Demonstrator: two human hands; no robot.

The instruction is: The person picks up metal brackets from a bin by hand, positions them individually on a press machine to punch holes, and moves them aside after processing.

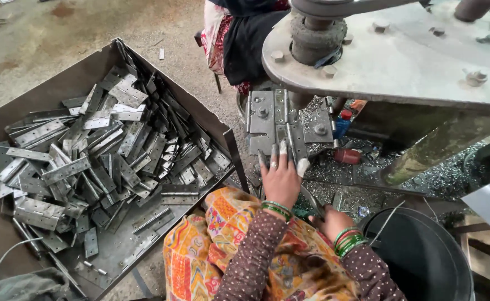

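The left hand (281,178) lies flat with fingers spread, pressing a hinge (289,142) on the jig (267,120) under the press (401,56). The right hand (334,220) is low by the bucket (423,256); I cannot tell if it holds anything. The hinge looks thin, hard, light and sharp-edged, so hold its flat sides. More hinges fill the tray (89,156).

Dull grey metal hinges (89,167) fill a rough metal tray (44,83); patterned cloth (211,245) beside.
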